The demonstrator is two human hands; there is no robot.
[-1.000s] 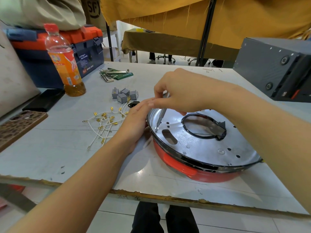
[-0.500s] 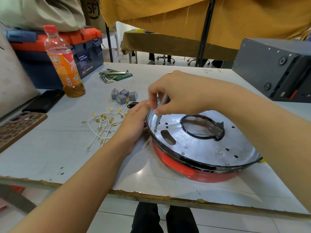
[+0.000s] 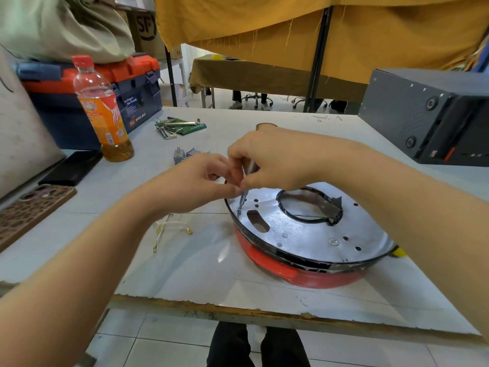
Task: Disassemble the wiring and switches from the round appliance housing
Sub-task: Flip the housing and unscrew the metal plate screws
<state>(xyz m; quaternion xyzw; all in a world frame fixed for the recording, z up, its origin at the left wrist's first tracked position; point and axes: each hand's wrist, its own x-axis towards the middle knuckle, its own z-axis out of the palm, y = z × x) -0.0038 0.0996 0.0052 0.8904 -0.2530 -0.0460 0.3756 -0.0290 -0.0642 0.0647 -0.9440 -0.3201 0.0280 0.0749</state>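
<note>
While both hands crowd the housing (image 3: 312, 250) rim, the table (image 3: 211, 282) edge lies near.

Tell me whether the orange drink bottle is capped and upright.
Capped and upright: the bottle stands on the table with its red cap on.

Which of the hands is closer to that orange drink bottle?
The left. The left hand is at the housing's near-left rim, on the side toward the bottle; the right hand grips the screwdriver farther right, above the metal plate.
</note>
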